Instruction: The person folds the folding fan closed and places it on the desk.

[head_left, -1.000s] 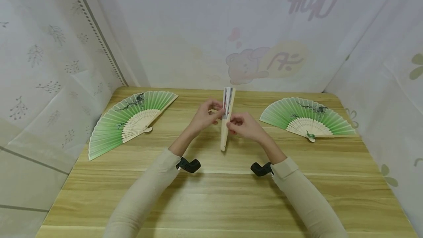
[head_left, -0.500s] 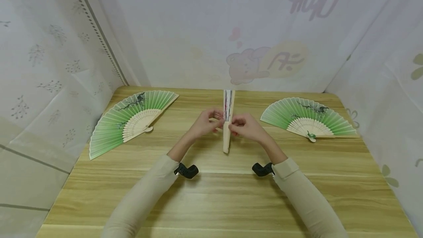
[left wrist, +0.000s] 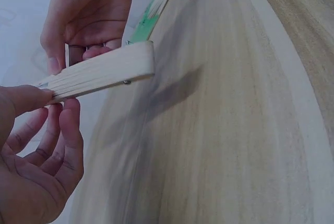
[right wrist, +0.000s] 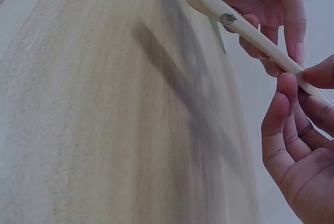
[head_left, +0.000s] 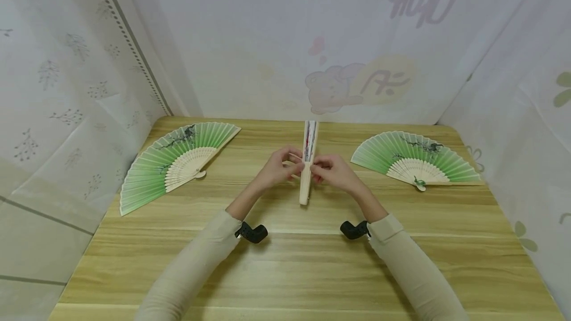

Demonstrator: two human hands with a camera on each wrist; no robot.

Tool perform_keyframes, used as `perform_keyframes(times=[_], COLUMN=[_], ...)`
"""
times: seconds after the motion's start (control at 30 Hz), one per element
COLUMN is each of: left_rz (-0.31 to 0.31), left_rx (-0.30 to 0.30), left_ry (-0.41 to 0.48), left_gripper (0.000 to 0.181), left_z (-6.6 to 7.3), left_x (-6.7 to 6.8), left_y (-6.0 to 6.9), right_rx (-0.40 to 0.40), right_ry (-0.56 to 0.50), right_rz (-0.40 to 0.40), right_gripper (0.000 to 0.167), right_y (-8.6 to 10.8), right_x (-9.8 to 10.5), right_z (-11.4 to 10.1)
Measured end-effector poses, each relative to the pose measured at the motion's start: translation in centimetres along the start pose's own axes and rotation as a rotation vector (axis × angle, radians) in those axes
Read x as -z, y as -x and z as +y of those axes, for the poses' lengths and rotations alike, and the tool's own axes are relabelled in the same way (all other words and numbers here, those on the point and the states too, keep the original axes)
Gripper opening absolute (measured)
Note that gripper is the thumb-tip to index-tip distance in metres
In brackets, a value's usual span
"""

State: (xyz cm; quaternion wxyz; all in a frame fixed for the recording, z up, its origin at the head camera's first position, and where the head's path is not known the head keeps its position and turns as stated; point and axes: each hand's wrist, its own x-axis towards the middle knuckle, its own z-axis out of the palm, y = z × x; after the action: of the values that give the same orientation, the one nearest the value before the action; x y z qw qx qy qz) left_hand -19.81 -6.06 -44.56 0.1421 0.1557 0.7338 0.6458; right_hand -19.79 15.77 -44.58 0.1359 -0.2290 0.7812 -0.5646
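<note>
A folded hand fan [head_left: 305, 187] with pale wooden ribs and a white, printed leaf is held up over the middle of the table. My left hand [head_left: 277, 168] pinches its left side between thumb and fingers. From the other side, my right hand [head_left: 334, 170] pinches it at about the same height. The ribs [left wrist: 104, 70] lie close together in the left wrist view, and the rounded pivot end points away from the hands. A metal rivet [right wrist: 228, 19] shows near that end in the right wrist view. The fan's shadow falls on the wood below, apart from it.
On the wooden table [head_left: 285, 281], an open green fan [head_left: 178, 160] lies at the left. Another open green fan [head_left: 415, 157], with a green tassel cord [head_left: 418, 181], lies at the right. Patterned curtains [head_left: 250, 38] stand around the back and sides.
Both hands have come slightly nearer the body with the fan. The left hand has moved down the fan to the right hand's level. The fan has turned a little; the green fans stay put.
</note>
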Motion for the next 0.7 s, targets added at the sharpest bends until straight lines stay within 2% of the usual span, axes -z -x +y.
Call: perform_keyframes(times=[0.23, 0.53, 0.7], left_rz=[0.001, 0.059, 0.062], left_rx=[0.008, 0.029, 0.030], left_ry=[-0.007, 0.030, 0.039], left_gripper=[0.026, 0.028, 0.028], left_z=[-0.3, -0.6, -0.7], left_x=[-0.2, -0.5, -0.6], left_y=[0.1, 0.1, 0.1], right_rx=[-0.029, -0.054, -0.048], right_ry=[0.012, -0.037, -0.045], right_rz=[0.038, 0.179, 0.192], right_gripper=[0.016, 0.022, 0.020], right_y=[0.0, -0.2, 0.0], right_x=[-0.2, -1.1, -1.2], right_z=[0.2, 0.7, 0.7])
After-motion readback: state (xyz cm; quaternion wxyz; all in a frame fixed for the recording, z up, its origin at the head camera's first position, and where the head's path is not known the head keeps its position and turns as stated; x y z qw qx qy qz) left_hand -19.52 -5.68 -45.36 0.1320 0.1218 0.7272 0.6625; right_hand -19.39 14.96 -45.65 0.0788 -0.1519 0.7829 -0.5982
